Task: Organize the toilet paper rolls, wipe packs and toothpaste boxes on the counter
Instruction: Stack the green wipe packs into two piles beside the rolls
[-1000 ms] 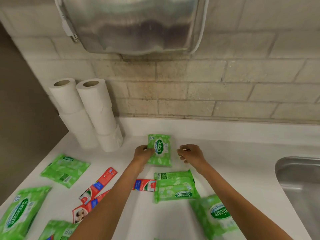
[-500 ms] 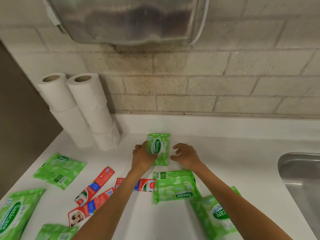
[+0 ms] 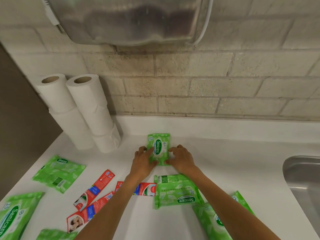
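Observation:
A small green wipe pack (image 3: 159,147) lies lengthwise on the white counter (image 3: 225,161) near the back wall. My left hand (image 3: 142,163) grips its left side, fingers over the top and thumb at the lower edge. My right hand (image 3: 181,157) grips the right side with curled fingers. Two stacks of toilet paper rolls (image 3: 91,108) stand at the back left. More wipe packs lie loose: one (image 3: 176,191) just below my hands, one (image 3: 58,172) at the left, one (image 3: 216,220) under my right forearm. Three red toothpaste boxes (image 3: 97,187) lie scattered between them.
A steel sink (image 3: 304,181) is set into the counter at the right. A metal dispenser (image 3: 131,19) hangs on the brick wall overhead. Two further wipe packs (image 3: 13,217) lie at the bottom-left corner, near the counter's left edge.
The pack has gone from lifted to lying flat on the counter. My right hand closed in from beside it onto its right edge, and my left hand shifted over its left side.

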Available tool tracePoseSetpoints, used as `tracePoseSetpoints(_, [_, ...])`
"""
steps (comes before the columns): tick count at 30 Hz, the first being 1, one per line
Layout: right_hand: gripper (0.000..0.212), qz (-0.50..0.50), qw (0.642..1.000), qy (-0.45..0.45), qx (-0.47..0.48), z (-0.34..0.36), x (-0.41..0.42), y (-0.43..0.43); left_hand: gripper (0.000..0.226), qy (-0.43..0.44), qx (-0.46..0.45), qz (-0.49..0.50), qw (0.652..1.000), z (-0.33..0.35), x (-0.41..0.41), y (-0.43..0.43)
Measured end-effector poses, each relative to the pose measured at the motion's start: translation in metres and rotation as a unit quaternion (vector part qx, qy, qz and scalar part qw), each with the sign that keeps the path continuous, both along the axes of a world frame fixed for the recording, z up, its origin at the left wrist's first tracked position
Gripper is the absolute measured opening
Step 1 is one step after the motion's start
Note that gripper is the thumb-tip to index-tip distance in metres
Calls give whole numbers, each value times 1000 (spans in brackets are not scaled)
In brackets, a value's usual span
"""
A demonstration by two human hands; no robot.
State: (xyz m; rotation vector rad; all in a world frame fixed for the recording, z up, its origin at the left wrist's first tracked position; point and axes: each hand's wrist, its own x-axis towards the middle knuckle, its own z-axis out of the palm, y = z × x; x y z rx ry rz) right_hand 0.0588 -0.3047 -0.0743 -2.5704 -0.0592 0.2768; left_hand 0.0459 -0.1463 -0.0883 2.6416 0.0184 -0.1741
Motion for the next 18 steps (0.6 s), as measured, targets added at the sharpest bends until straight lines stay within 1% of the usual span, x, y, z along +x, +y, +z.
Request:
tracePoseSetpoints(6, [55,-5,1000,-3,4,-1,3,1,62,5,17,-8,1000,1,7,1])
tracePoseSetpoints(10, [56,-11,1000,12,18,0,1,-1,65,16,15,-10,1000,3,6,1])
tracePoseSetpoints(13, [54,-22,998,29,43,3,-2,-8,65,13,-18,1,1000,7,1,0])
tracePoseSetpoints(18, [44,-26,996,35,76,12,-15,-28,54,-47,-85,16,995,17,-22,-4])
